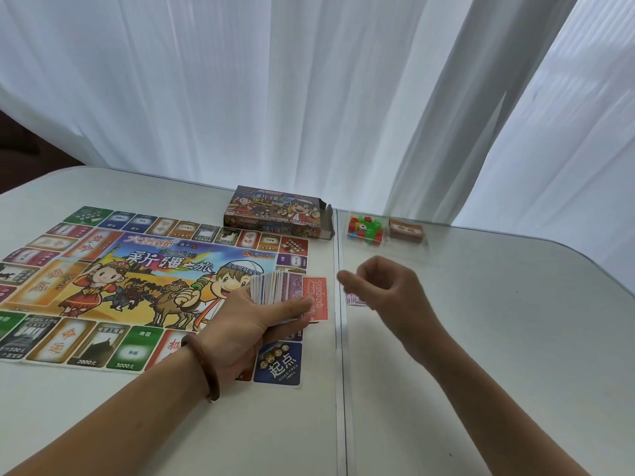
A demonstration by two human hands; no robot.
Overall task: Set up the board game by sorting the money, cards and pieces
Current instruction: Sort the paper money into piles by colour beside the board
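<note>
Only the head view: left hand point(261, 321) comes in from lower left, forearm angled up and to the right, wrist w/ a brown bracelet point(206, 369), palm turned partly up. Its fingers and thumb wrap a fanned stack of paper money point(275, 290), thumb lying across the top; the front sheet is a red 10000 note point(316, 298) sticking out past the fingertips twd the right hand. Right hand point(385, 286) comes in from lower right, forearm raised off the table point(481, 338), wrist bent, fingers curled in, thumb tip pointing at the left hand. A purple note point(354, 298) shows just under that thumb, partly hidden by the hand; can't tell if it's pinched or lying on the table, so the grip is unclear. Hands are apart, w/ a small gap above the table seam point(340, 372). Board mat point(137, 276) lies flat under and left of the left hand. Beyond the left hand, at the mat's far edge, sits the game box point(275, 214), end flap open. Beyond the right hand is a clear tray of coloured pieces point(364, 228), and a card deck point(405, 230) just right of them. White curtain point(309, 80) hangs behind the table.
</note>
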